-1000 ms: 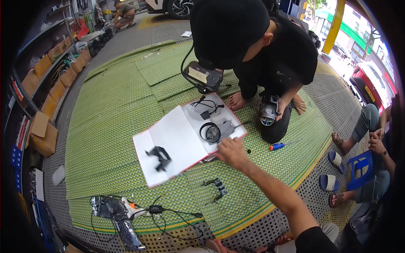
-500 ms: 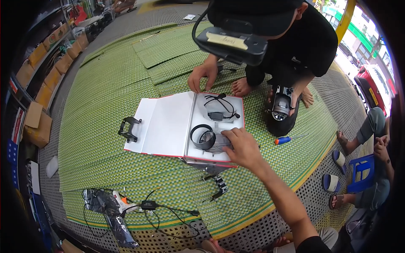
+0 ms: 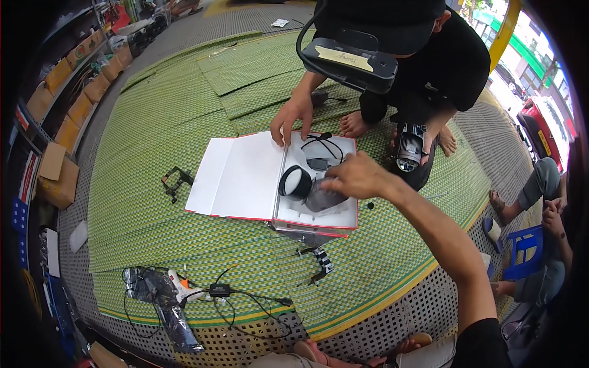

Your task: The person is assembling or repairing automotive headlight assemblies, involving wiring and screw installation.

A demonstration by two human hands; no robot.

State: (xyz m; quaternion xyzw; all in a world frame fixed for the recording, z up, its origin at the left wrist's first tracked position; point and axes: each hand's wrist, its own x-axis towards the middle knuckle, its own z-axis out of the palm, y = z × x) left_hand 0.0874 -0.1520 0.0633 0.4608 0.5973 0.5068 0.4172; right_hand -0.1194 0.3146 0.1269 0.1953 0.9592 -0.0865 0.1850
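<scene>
My right hand (image 3: 363,176) reaches over the white open box (image 3: 279,216), fingers closed on a greyish see-through plastic bag (image 3: 323,197). What the bag contains is hard to make out. Against it, tilted in the box, is a black ring (image 3: 295,183), white showing through its middle. Behind them in the foam lies a black cable with a small box-shaped module (image 3: 318,164). My left hand is not in view. Opposite me, a crouching person has one hand (image 3: 293,119) at the box's far edge and holds a black lamp (image 3: 410,150) in the other.
Black brackets lie on the green mat (image 3: 141,214), one left of the lid (image 3: 178,184), one in front of the box (image 3: 321,265). Cables (image 3: 219,291) and a dark plastic wrapper (image 3: 178,328) are nearer left. Another seated person and a blue stool (image 3: 525,253) are at right.
My right hand has risen and moved farther away, shifting the bag and ring, which now tilts. The left bracket, formerly over the lid's edge, now lies beside it. My forearm now covers the screwdriver's handle.
</scene>
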